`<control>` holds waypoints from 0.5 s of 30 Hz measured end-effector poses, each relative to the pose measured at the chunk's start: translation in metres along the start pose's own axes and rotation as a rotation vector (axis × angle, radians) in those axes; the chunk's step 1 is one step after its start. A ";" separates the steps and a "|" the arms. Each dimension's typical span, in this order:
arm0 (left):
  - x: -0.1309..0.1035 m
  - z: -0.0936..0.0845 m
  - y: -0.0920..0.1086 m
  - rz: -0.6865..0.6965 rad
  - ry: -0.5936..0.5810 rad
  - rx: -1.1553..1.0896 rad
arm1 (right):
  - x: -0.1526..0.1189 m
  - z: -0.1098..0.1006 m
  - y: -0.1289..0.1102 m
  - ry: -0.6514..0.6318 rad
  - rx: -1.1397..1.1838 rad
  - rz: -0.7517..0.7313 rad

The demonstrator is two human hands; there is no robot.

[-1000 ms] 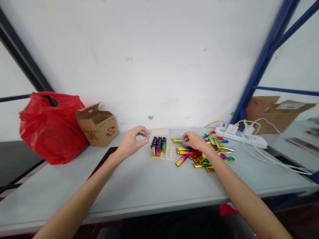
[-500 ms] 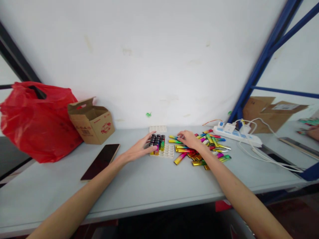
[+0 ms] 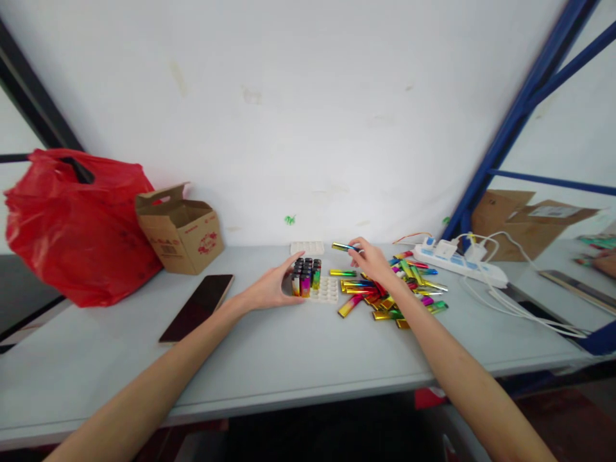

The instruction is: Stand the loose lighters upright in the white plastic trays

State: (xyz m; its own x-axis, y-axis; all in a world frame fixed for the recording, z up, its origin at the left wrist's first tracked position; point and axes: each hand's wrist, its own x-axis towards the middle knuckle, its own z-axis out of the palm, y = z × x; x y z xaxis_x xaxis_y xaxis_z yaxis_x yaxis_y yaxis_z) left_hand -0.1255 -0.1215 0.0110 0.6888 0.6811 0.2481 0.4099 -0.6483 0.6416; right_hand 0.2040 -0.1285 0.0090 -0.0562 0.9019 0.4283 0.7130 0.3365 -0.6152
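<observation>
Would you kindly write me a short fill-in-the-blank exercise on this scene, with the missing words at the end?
1. One shiny stick is held in the person's ____ hand.
2. The standing pieces have ____ tops.
3. The plastic bag next to the brown box is coloured ____.
4. The dark phone lies nearer the person's ____ hand.

Missing words: right; black; red; left.

The pale grey tabletop [image 3: 298, 353] carries a red bag [image 3: 81, 231], an open cardboard box [image 3: 185, 244] and a dark phone [image 3: 197, 309]. Farther right lie a white tray [image 3: 331, 292], heaped shiny lighters [image 3: 384, 314] and a power strip [image 3: 464, 264].
</observation>
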 end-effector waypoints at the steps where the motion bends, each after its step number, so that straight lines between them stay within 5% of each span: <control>1: 0.000 0.001 0.000 -0.010 0.016 0.019 | 0.000 0.000 -0.002 0.001 0.055 0.019; 9: 0.001 0.009 0.001 -0.020 0.072 0.083 | -0.002 0.022 -0.028 0.104 0.596 0.150; 15: 0.001 0.005 0.003 -0.023 0.052 0.024 | -0.011 0.030 -0.054 -0.105 0.943 0.183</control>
State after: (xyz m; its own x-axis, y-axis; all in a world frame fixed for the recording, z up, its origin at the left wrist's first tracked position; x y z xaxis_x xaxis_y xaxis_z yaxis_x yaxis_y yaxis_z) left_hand -0.1203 -0.1245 0.0097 0.6473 0.7125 0.2708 0.4406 -0.6396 0.6299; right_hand 0.1452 -0.1487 0.0170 -0.0951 0.9661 0.2400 -0.1344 0.2264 -0.9647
